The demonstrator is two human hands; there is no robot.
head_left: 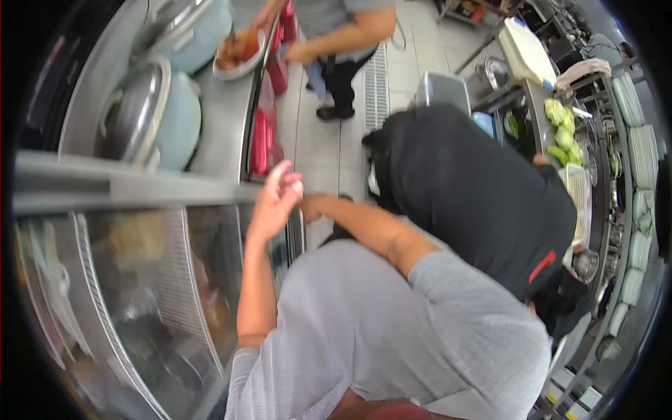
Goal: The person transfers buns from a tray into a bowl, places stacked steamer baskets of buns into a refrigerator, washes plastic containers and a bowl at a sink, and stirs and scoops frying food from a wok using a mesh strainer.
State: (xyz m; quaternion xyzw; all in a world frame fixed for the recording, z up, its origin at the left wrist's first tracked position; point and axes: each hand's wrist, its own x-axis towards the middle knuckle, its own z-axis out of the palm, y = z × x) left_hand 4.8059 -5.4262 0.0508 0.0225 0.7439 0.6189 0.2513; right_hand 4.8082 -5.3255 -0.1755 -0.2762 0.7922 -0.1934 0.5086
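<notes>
Though the glass-fronted cabinet (140, 186) at near left looks heavy and stiff, best held by its edge, its panes seem fragile; the left hand (275, 204) is loosely parted, empty; I cannot tell the right hand's (313, 207) grip.

The left hand (276, 203) has open air on its upper right, over the floor (318, 150); the pink bins (264, 143) and the counter's (220, 129) corner crowd its other side. The right hand (313, 208) sits close by, narrowing the gap between them. Along the counter, a bare strip runs beside the pots (183, 115) up to the plate (238, 68). The cabinet's frame (133, 187) bars a straight way leftward. A co-worker in black (476, 189) blocks the right, before the vegetables (562, 129); another person (332, 21) closes the aisle's far end.
</notes>
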